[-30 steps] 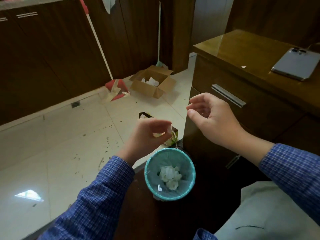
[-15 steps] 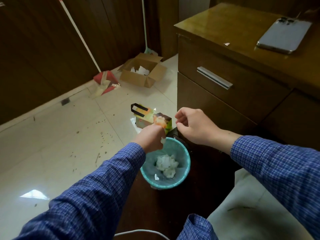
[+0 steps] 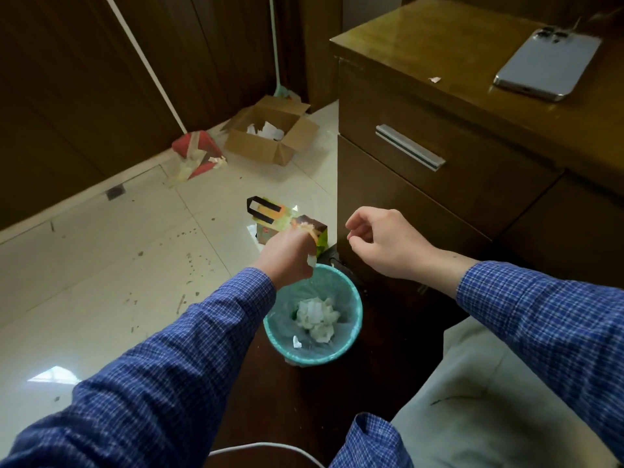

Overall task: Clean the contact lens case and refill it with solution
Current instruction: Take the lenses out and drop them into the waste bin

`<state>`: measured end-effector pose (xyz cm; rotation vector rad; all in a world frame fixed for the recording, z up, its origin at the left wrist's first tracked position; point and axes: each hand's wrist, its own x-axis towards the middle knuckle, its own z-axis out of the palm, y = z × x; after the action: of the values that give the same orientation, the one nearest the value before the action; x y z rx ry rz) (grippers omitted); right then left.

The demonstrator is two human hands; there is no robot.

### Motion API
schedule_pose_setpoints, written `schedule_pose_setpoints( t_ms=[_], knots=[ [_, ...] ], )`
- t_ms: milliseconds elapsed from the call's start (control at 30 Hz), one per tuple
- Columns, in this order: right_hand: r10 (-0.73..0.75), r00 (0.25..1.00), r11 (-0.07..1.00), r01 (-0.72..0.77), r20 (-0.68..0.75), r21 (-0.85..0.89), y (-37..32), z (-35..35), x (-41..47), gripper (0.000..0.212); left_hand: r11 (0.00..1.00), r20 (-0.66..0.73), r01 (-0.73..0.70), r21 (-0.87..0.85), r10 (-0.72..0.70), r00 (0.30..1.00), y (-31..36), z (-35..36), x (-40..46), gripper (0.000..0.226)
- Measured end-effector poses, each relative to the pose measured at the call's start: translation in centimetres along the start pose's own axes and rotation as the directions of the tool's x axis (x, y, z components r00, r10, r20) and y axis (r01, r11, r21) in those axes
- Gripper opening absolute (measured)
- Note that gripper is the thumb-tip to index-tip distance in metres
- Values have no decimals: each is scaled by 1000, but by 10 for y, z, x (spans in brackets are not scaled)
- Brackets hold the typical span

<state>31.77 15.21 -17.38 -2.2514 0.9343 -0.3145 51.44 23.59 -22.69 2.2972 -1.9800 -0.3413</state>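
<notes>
Teal bin [image 3: 351, 329] on floor, crumpled tissue [image 3: 317, 317] inside. Left hand [image 3: 287, 258] over the rim, fingers curled, pinching a small white scrap [image 3: 311, 261]. Right hand [image 3: 381, 243] beside it, loosely curled, holding nothing. Phone [image 3: 547, 64] on surface [image 3: 439, 45]. Lens case not visible.

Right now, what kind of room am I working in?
Probably a bedroom or home office, not a bathroom: a wooden drawer unit with a phone on top, a lined teal waste bin on the tiled floor, and an open cardboard box against dark wood panelling.
</notes>
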Motion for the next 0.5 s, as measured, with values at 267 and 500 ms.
schedule_pose_setpoints(
  t_ms=[267, 500],
  knots=[
    [19, 996, 995, -11, -83, 101, -13, -35, -9, 19, 842, -5, 113, -528, -136, 991, 16, -84, 3, 12],
    [89, 967, 939, -2, -239, 344, -40, -146, -44, 33, 203, 8, 1, -979, 34, 999, 84, -160, 18, 22]
  ],
)
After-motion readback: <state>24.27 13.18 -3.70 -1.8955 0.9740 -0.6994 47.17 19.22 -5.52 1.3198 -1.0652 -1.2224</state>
